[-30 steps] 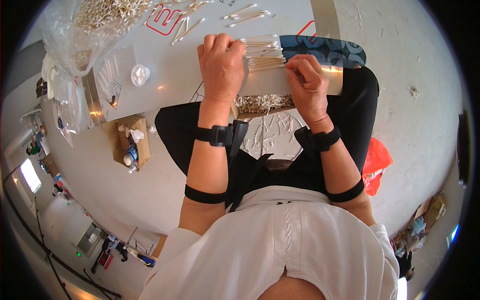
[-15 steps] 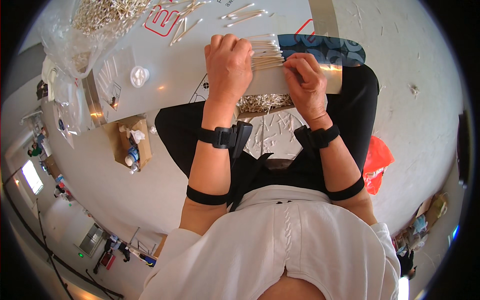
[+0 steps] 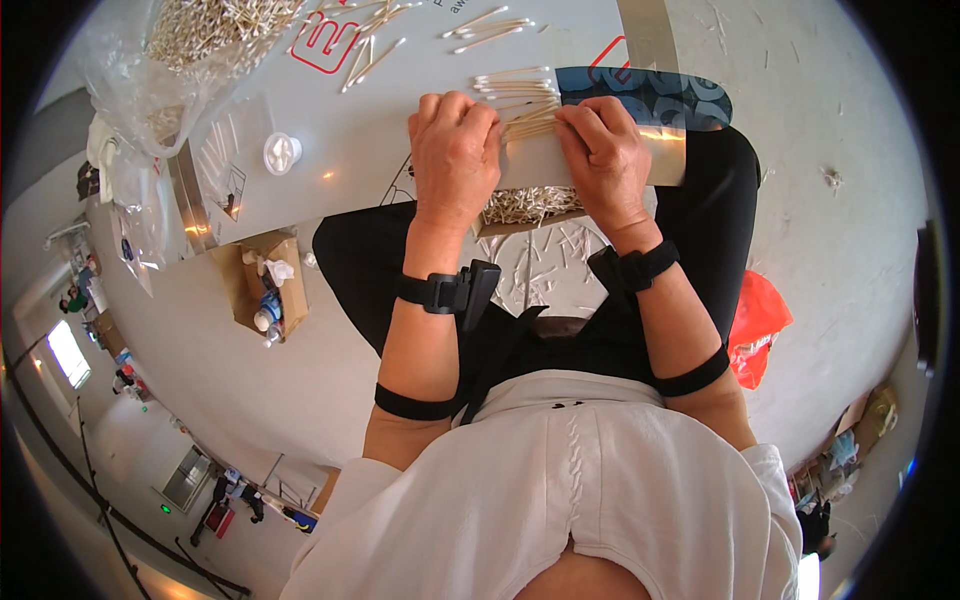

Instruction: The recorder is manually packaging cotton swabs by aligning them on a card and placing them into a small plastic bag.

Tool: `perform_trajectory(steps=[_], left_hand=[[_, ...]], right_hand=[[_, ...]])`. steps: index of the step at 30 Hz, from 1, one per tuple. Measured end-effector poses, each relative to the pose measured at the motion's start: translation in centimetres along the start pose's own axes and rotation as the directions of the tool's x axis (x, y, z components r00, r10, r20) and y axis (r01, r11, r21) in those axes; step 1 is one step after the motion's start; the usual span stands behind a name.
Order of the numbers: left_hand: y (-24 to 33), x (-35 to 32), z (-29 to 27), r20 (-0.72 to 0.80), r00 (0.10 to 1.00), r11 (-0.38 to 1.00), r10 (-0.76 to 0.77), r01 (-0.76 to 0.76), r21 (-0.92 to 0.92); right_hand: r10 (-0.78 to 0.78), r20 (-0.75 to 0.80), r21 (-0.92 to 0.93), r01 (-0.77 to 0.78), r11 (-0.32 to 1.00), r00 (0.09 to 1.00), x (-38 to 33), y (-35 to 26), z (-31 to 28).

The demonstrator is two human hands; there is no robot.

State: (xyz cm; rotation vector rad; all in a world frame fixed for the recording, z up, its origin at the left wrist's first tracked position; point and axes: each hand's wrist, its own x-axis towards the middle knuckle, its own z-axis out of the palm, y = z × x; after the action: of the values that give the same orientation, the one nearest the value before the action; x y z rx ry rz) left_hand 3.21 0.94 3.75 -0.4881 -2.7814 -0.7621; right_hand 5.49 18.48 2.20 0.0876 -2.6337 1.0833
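Left hand (image 3: 455,150) shifted right, gripping cotton swabs (image 3: 530,122)

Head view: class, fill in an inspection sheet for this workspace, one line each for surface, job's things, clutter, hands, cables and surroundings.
Surface: pale grey table with red markings, its edge toward the person.
Job's things: bundle of cotton swabs between both hands; more swabs in a row just beyond; a dark blue patterned sheet to the right.
Clutter: clear bag of swabs at far left; small white cap; loose swabs; box of swabs under the table edge.
Hands: left hand and right hand closed on the bundle, fingers curled; black wrist straps.
Cables: nothing seen.
Surroundings: concrete floor, cardboard box, orange bag.
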Motion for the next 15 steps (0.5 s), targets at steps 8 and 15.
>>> perform_trajectory(steps=[8, 15], left_hand=[[-1.1, 0.4, 0.0, -0.003, 1.000, 0.991, 0.025, -0.025, -0.129], [-2.5, 0.2, -1.0, 0.009, 1.000, 0.999, -0.019, 0.019, -0.045]], right_hand=[[0.008, 0.013, 0.007, -0.009, 1.000, 1.000, 0.1, 0.1, -0.2], [0.008, 0.013, 0.008, -0.008, 1.000, 1.000, 0.0, 0.1, -0.3]])
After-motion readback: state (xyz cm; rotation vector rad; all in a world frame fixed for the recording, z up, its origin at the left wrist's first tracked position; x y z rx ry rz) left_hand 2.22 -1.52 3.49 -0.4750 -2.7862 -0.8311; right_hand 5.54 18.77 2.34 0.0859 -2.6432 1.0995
